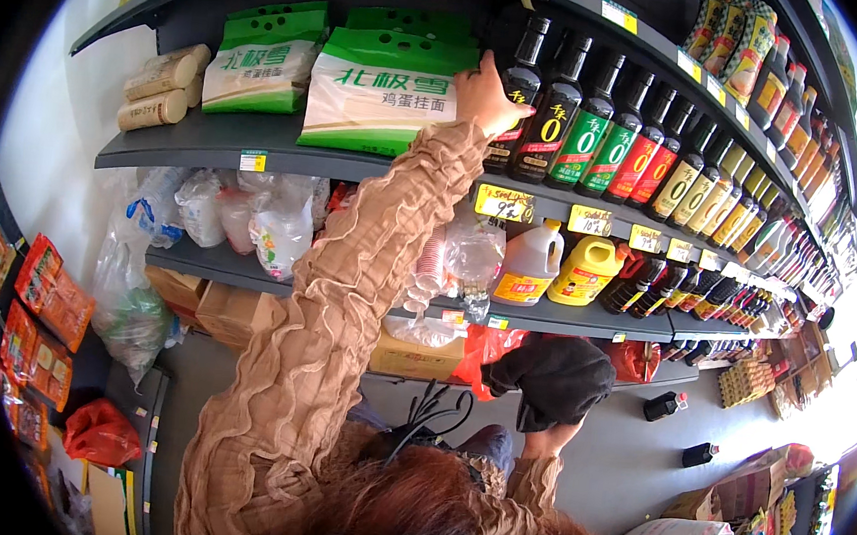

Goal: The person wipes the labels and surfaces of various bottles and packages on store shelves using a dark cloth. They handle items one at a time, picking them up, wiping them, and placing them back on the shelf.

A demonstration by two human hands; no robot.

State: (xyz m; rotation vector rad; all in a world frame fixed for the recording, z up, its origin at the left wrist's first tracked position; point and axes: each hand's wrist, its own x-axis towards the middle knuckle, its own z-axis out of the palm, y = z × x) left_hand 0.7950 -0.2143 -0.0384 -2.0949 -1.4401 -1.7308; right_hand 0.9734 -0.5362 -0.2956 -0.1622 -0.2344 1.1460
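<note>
My left hand (484, 94) reaches up to the shelf, between a green and white noodle bag (387, 86) and the leftmost dark sauce bottle (519, 85). Its thumb stretches across the bottle's front and the index finger points up beside the bag; the other fingers are hidden. A brown ruffled sleeve (318, 280) covers that arm. Lower down, my right hand (551, 437) is closed on a bunched black cloth (555, 376), which hangs in front of the bottom shelf and covers most of the fingers.
Sauce bottles (622, 132) with green, red and cream labels line the shelf to the right. Below stand a white jug (528, 263), a yellow jug (587, 269) and stacked paper cups (426, 267). Cardboard boxes (231, 315) sit at lower left. Two dark bottles (664, 405) lie on the floor.
</note>
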